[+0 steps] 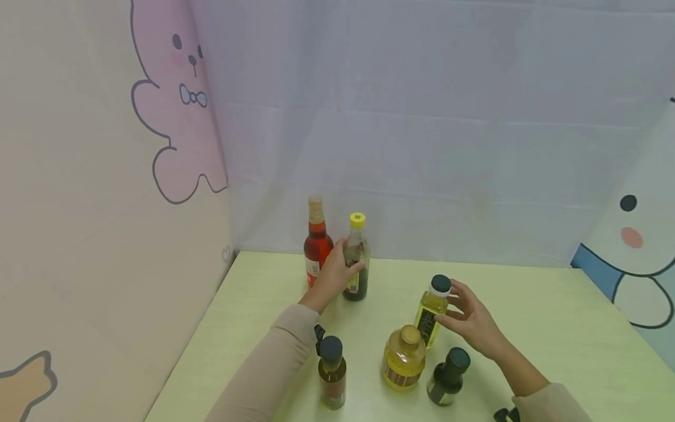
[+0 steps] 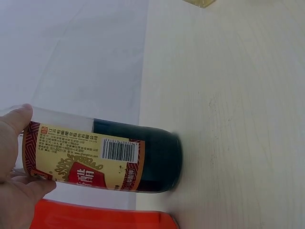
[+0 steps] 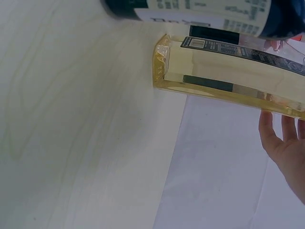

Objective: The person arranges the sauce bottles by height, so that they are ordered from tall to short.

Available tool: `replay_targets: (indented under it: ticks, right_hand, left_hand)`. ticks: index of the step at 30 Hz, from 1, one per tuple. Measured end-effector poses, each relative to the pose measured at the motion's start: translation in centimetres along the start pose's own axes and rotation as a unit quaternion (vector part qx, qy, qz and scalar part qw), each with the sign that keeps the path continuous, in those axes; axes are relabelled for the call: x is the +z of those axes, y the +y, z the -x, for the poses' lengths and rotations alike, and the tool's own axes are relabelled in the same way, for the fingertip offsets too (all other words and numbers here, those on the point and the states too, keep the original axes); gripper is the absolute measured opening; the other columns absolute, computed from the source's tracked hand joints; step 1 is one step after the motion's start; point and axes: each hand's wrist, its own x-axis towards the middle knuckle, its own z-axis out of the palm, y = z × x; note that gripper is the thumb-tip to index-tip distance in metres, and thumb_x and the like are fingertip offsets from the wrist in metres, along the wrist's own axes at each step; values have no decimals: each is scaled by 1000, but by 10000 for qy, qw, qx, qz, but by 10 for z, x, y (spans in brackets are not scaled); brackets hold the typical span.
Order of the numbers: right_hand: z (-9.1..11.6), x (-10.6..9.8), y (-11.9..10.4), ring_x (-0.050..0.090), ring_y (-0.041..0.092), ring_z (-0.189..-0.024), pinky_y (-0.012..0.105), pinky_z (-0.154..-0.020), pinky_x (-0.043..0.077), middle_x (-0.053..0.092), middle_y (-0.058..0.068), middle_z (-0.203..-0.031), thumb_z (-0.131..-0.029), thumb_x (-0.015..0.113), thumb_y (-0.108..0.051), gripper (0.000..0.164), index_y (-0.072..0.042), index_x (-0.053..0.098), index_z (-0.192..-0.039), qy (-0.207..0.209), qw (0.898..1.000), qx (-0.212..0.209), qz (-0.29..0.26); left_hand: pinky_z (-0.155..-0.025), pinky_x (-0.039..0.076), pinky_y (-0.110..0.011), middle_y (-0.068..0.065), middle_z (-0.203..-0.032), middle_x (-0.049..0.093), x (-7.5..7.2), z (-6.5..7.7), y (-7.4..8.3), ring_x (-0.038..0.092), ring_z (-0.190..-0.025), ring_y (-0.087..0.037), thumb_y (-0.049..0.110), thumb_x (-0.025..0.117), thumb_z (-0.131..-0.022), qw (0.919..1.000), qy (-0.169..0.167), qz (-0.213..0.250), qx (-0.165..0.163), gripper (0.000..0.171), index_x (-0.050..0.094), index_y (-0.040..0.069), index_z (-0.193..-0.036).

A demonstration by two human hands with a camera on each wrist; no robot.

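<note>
My left hand [image 1: 333,271] grips a glass vinegar bottle [image 2: 164,155] with dark liquid, a patterned label and a yellow cap. Its thumb and fingers lie around the upper label in the left wrist view, and the bottle's base is at the tabletop. Beside it stands a red-liquid bottle [image 1: 316,243], partly behind the hand. My right hand [image 1: 477,322] holds a square bottle of pale yellow oil [image 1: 428,316] with a dark green cap, from its right side. The thumb overlaps the bottle's face; the other fingertips are along its edge [image 3: 228,95].
Nearer the front of the pale table [image 1: 258,275] stand a round yellow bottle [image 1: 403,363], a small dark bottle [image 1: 445,381] with a green cap, and a dark-capped bottle [image 1: 332,381] beside the left sleeve. Printed curtains [image 1: 422,129] hang behind and at the sides.
</note>
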Motion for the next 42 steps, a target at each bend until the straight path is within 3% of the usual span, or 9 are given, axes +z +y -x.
replay_targets:
  ticks: [16, 31, 42]
  right_hand:
    - [-1, -2, 1, 51, 2, -113, 20, -89, 47, 48, 2, -129, -87, 68, 6, 67, 2, 32, -144, 27, 10000, 27, 0]
    - [-1, -3, 4, 50, 0, -113, 19, -90, 46, 49, -3, -129, -87, 69, 4, 67, 1, 33, -143, 29, 9999, 95, 43]
    - [-1, -3, 5, 51, 1, -113, 19, -89, 47, 48, -4, -129, -88, 68, 4, 66, 1, 32, -144, 14, 10000, 78, 37]
  left_hand:
    - [-103, 40, -49, -15, -138, 49, 3, 1, 3, 50, -124, -30, 27, 73, -90, 9999, 100, -17, -105, 73, 33, 4, -146]
    - [-104, 39, -49, -14, -141, 47, 3, 3, 5, 48, -126, -29, 27, 75, -88, 9996, 241, -78, -93, 77, 32, 5, -148]
    - [-104, 39, -50, -18, -140, 47, -2, 15, 9, 48, -126, -32, 21, 74, -89, 9990, 358, 12, 252, 73, 33, 1, -146]
